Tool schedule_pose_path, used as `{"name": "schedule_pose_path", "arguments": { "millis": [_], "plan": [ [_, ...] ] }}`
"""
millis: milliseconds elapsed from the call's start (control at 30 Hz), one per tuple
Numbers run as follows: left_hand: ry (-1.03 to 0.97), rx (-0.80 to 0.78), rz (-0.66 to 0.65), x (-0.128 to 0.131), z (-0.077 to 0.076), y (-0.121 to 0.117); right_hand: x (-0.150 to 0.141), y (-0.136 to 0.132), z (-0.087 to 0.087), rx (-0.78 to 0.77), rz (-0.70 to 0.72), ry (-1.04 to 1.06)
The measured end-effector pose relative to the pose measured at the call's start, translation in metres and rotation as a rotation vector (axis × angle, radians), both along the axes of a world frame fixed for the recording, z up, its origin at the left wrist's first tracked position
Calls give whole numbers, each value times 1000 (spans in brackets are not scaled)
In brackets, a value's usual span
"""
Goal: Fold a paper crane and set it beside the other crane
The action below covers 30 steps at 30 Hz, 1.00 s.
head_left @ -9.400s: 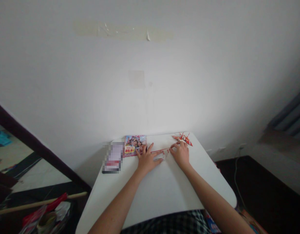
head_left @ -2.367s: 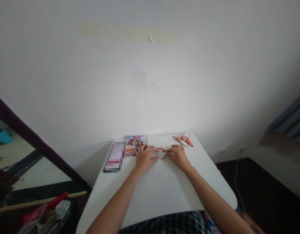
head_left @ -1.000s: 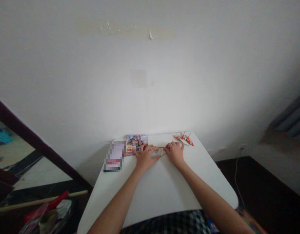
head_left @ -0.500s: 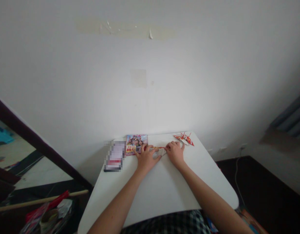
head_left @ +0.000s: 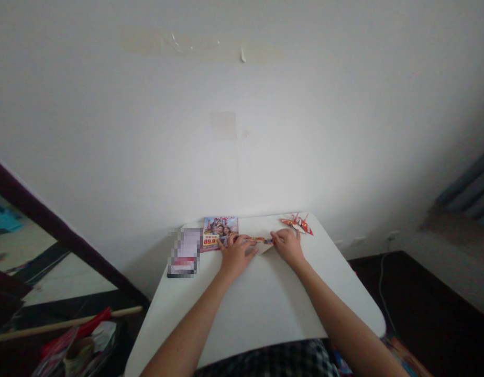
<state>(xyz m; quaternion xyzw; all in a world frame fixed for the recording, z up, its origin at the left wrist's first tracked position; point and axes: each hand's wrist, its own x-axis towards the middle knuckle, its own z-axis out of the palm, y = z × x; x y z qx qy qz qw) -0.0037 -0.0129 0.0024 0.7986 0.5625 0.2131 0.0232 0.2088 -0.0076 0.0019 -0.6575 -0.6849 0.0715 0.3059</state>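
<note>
A small folded piece of paper [head_left: 266, 250] lies on the white table between my two hands, its plain side up and a colourful printed strip along its far edge. Fingers and thumb of my left hand [head_left: 238, 252] hold its left part against the tabletop. At the strip's right end, my right hand [head_left: 287, 244] pinches the paper between thumb and fingers. My fingers hide both ends of the sheet. Just beyond my right hand sit red-and-white folded paper cranes [head_left: 297, 223]. A printed flyer [head_left: 220, 230] lies under or beside my left fingertips; which, I cannot tell.
A phone with a blurred screen [head_left: 185, 252] rests at the table's left edge, beside the flyer. The white table [head_left: 261, 309] stands against a bare wall [head_left: 305, 131]. On the left are a dark-framed mirror [head_left: 69, 246] and a wooden stick [head_left: 65, 324] above some bags.
My right hand has shifted slightly right along the paper's far edge. More of the printed strip and the plain fold now shows between my hands. My left hand has barely moved.
</note>
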Motion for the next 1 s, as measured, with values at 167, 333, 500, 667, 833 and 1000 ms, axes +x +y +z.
{"name": "schedule_pose_path", "arguments": {
  "millis": [167,333,500,667,833,1000],
  "plan": [
    [0,-7,54,-1,-3,1,5,-4,3,143,60,-26],
    [-8,-11,102,-1,1,-2,-6,-9,-1,216,289,-98],
    [22,-50,115,-1,6,-3,-6,-13,-3,39,483,-138],
    [13,-40,77,0,7,-3,-12,-14,-3,7,405,-257],
    [31,-38,103,2,10,-5,-27,-16,-12,28,431,-303],
    [52,-36,121,3,13,-6,-26,-17,-19,-23,475,-318]
  ]
}}
